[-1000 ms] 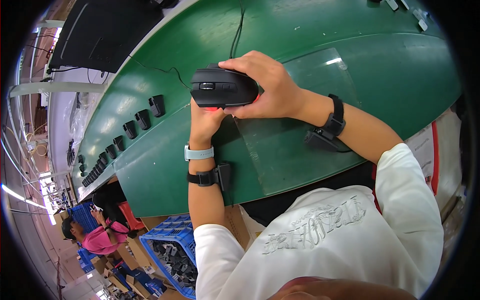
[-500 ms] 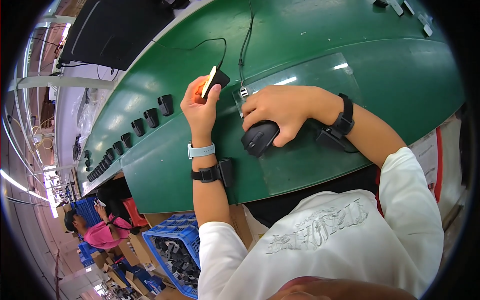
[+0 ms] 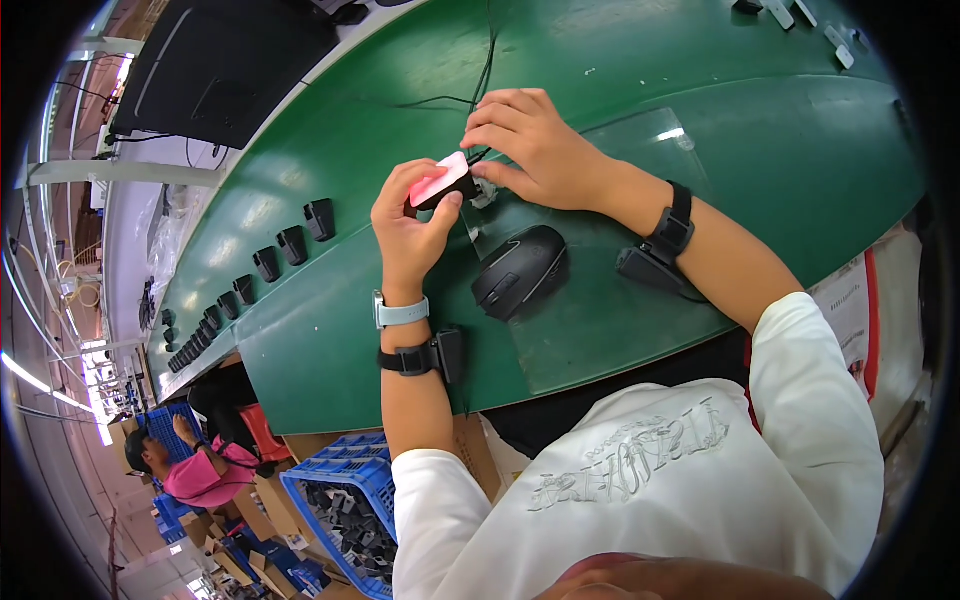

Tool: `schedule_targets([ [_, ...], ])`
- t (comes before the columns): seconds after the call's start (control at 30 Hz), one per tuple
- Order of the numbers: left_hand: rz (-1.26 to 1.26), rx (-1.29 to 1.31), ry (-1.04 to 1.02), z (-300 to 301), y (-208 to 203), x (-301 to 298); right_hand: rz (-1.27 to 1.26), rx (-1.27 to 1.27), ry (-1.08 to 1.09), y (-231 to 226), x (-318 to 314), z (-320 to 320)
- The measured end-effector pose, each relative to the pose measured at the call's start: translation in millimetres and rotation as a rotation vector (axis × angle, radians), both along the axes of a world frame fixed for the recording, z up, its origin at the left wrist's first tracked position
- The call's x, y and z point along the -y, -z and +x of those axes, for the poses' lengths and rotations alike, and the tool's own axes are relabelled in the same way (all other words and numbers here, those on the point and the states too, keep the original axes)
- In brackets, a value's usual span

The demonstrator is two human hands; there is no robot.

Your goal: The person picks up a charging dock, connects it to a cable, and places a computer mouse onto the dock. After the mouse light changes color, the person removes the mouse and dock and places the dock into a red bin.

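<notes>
My left hand (image 3: 412, 222) is closed around a small black device (image 3: 462, 190) with a glowing pinkish-white panel, fingers on the panel side and thumb below. A thin black cable (image 3: 478, 157) meets the device at its right end. There my right hand (image 3: 535, 150) pinches, thumb and fingers about the cable's plug; the exact grip is partly hidden. Below the hands a black computer mouse (image 3: 520, 272) rests on a clear sheet (image 3: 600, 300), touched by neither hand. A small pale connector (image 3: 485, 193) sits just behind the device, partly covered.
Several black devices (image 3: 292, 245) stand in a row along the left of the green table (image 3: 320, 350). A black monitor (image 3: 220, 75) is at the back left. Small grey pieces (image 3: 838, 45) lie far right. A blue crate (image 3: 370, 465) of dark parts and a person in pink (image 3: 205, 475) are lower left.
My right hand has left the mouse and moved up to the cable end of the device. The panel's glow went from yellowish to pink-white, and the device shifted slightly right.
</notes>
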State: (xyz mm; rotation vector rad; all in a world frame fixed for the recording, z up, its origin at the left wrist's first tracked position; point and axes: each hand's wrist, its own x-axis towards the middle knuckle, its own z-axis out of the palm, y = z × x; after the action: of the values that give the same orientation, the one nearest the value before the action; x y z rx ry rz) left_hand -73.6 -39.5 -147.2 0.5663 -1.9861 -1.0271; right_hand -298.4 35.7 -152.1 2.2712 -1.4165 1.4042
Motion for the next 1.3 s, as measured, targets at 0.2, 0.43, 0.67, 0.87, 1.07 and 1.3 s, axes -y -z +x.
schedule_targets([
  [0.2, 0.011, -0.027, -0.006, -8, -3, -6, 0.061, -0.050, -0.004, 5, 2, -3],
  [0.43, -0.111, 0.052, -0.034, -13, -4, -9, 0.087, -0.051, -0.018, 8, 0, -5],
  [0.67, -0.099, 0.027, -0.059, -17, 0, -11, 0.048, -0.044, 0.008, 9, 2, -6],
  [0.87, -0.110, -0.007, -0.039, -16, 5, -7, 0.042, -0.058, -0.006, 9, 2, -7],
  [1.07, -0.103, 0.006, -0.035, -17, 4, -7, 0.043, -0.075, -0.009, 10, 2, -8],
  [1.3, -0.197, 0.008, -0.057, -16, 6, -6, 0.060, -0.036, -0.025, 13, 2, -7],
])
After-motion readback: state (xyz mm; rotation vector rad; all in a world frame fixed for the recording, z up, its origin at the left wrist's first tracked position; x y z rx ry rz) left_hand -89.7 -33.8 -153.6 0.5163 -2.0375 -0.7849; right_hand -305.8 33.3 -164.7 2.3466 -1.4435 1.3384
